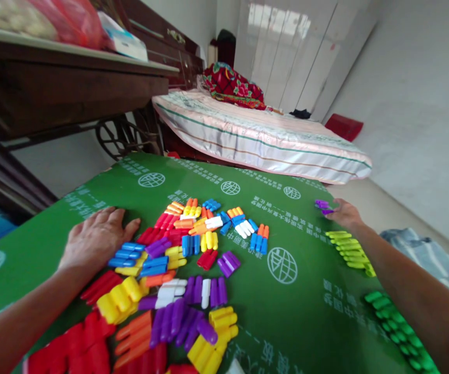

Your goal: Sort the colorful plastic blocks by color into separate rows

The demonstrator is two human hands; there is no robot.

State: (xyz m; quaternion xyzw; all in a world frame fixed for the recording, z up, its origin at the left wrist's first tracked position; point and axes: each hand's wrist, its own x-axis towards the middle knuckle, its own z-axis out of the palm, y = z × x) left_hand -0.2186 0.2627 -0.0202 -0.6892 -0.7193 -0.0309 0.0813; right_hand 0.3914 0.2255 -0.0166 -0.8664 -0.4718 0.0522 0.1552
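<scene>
My left hand [95,236] lies flat on the green board, fingers stretched out and thumb apart, beside a mixed pile of bullet-shaped plastic building blocks. Closest to it are blue blocks [126,254] and red blocks [165,222]. At the board's right edge, my right hand [347,214] has its fingers closed at a small purple block [327,211]; another purple block [321,203] sits just beyond. Below that hand is a row of lime-green blocks [351,249], and nearer to me a row of darker green blocks [397,324], partly behind my forearm.
The green printed board [298,306] carries yellow blocks [121,298], orange blocks [134,337] and white blocks [169,291] too. A bed [263,135] stands beyond its far edge. On the left is a dark wooden sewing-machine table [72,72]. Striped cloth [422,254] lies at right.
</scene>
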